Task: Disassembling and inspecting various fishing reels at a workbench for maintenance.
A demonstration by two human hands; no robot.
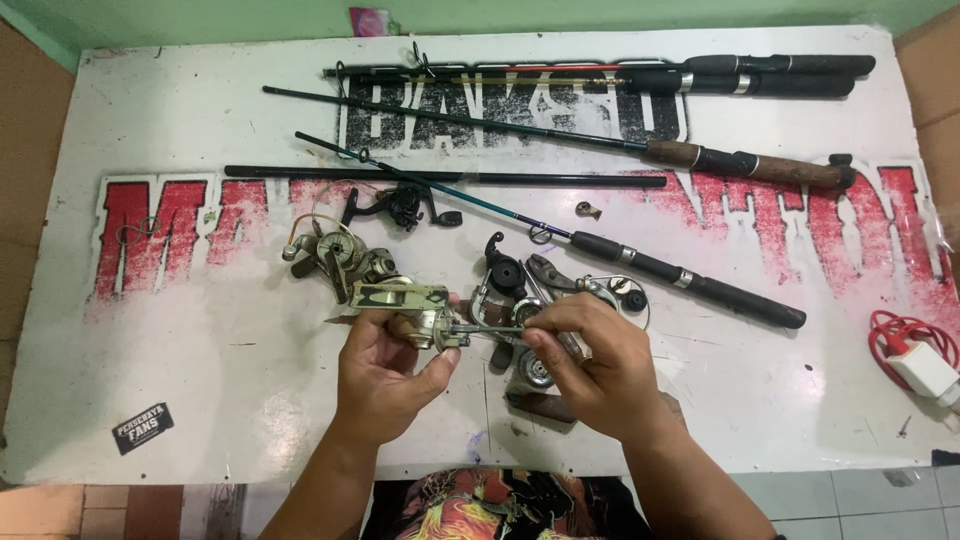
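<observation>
Both palms face up: left hand [385,375] grips reel body [400,305], right hand [590,365] pinches shaft [490,332].

Between the fingers of the left hand [385,365] sits a fishing reel [400,305] in a camouflage pattern — olive, tan and dark blotches. The metal shaft [490,331] running to the right hand's [590,365] fingertips is silver-grey. Just beyond those fingers lie reel parts [520,285], black and steel-grey. Farther past the fingers, the rods [640,262] are black — one has a brown cork-coloured grip. The table [200,330] under the fingers is white with worn red and black lettering. Well right of the fingers, a charger [925,365] is white with a red cable.
</observation>
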